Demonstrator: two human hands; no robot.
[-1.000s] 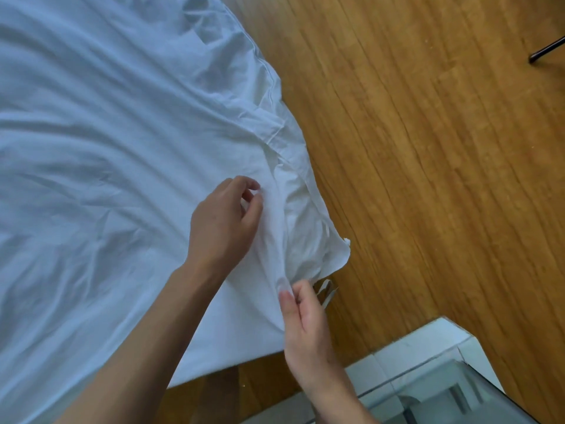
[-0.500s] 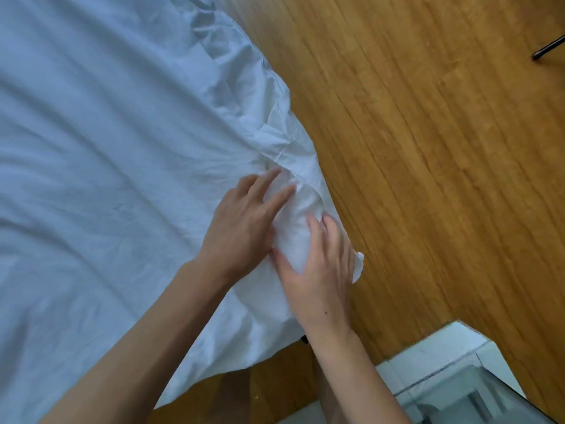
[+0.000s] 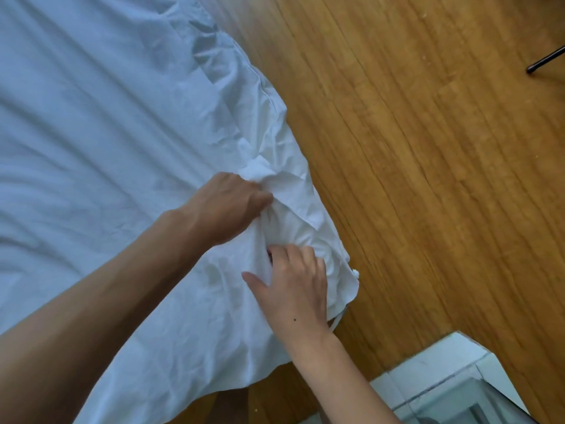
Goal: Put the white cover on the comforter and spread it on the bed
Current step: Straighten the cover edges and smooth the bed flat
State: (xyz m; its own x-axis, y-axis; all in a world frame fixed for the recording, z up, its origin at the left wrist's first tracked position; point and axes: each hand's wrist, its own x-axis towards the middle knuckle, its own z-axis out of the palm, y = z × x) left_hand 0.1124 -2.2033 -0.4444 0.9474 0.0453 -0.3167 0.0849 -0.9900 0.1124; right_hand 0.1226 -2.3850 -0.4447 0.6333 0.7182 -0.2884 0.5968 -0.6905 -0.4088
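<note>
The white cover [image 3: 101, 142] lies spread over the bed, filling the left of the head view, with its crumpled corner [image 3: 308, 215] hanging over the bed's edge above the floor. My left hand [image 3: 226, 206] grips a bunch of the cover near that corner, its fingers curled into the fabric. My right hand [image 3: 293, 286] rests just below it with fingers bent into the folds and the thumb stretched out to the left. A thin white tie [image 3: 336, 321] dangles from the corner beside my right wrist. The comforter itself is hidden under the cover.
A wooden floor [image 3: 428, 179] runs along the right of the bed. A pale box-like piece of furniture with a glass top [image 3: 443, 384] stands at the lower right. A thin black leg [image 3: 544, 61] shows at the top right.
My left hand went from lying flat on the cover to gripping a bunch of it. My right hand slid down toward me, and its fingers bent into the folds.
</note>
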